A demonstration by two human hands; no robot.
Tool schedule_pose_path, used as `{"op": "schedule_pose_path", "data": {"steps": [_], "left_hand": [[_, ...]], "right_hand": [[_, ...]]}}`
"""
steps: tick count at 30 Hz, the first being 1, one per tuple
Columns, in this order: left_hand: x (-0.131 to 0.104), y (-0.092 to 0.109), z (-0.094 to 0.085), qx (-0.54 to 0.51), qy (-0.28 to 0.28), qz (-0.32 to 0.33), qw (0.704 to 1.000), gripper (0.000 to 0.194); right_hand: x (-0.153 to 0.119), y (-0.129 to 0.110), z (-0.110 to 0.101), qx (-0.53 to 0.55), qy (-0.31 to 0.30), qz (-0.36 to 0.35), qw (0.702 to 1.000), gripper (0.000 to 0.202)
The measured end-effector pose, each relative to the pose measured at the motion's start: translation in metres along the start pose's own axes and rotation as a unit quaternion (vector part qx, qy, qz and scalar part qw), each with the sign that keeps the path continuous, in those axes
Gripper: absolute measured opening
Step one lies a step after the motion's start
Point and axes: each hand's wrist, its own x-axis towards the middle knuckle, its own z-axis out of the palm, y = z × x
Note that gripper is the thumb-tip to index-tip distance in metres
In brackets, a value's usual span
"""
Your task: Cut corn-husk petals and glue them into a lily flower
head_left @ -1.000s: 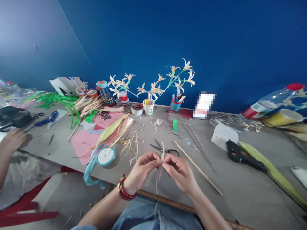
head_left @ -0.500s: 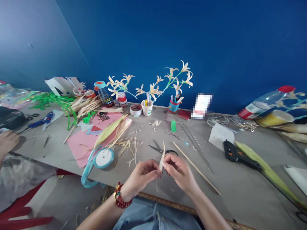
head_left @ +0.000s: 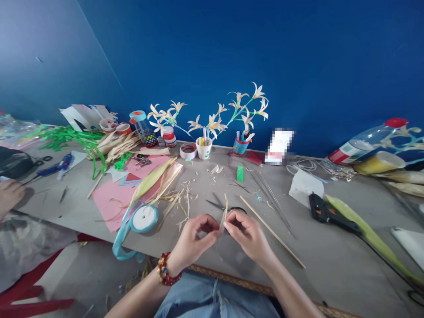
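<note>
A narrow, pale strip of dried corn husk (head_left: 225, 204) stands nearly upright between my hands, pointed at its top. My left hand (head_left: 200, 236), with a red bead bracelet at the wrist, pinches it near the lower end. Thumb and fingers of my right hand (head_left: 247, 234) close on its right edge. Just beyond the fingertips, scissors (head_left: 216, 204) lie on the table, partly hidden by the strip and my right hand. Husk scraps (head_left: 180, 198) are scattered ahead of my left hand. To the right of my right hand lies a thin wooden stick (head_left: 271, 232).
A blue ribbon roll (head_left: 144, 218) and pink paper (head_left: 107, 203) lie left. Husk flowers (head_left: 215, 126) rise from a paper cup (head_left: 204, 152) by the wall. A black glue gun (head_left: 331, 216) and metal wires (head_left: 273, 201) lie right. Another person's hand (head_left: 9, 196) rests far left.
The husk strip has turned slightly and looks narrower. My left hand has shifted a little, its fingers lifting and opening into a wider curve. My right hand stays almost in place.
</note>
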Motion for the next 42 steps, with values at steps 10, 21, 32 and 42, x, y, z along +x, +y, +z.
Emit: {"op": "schedule_pose_path", "data": {"steps": [10,21,32,42], "left_hand": [[0.005,0.008,0.001,0.052,0.002,-0.014,0.999,0.013],[0.006,0.001,-0.006,-0.011,-0.003,-0.043,0.999,0.014],[0.007,0.005,-0.011,-0.086,0.03,-0.025,0.995,0.008],[0.009,0.004,-0.012,-0.083,0.052,-0.017,0.995,0.011]], "right_hand": [[0.0,-0.003,0.002,-0.035,0.006,-0.004,0.999,0.015],[-0.007,0.007,-0.013,-0.253,0.025,-0.026,0.967,0.019],[-0.014,0.031,-0.007,-0.504,-0.002,-0.011,0.864,0.011],[0.0,0.028,-0.009,-0.503,-0.023,0.041,0.863,0.015]]}}
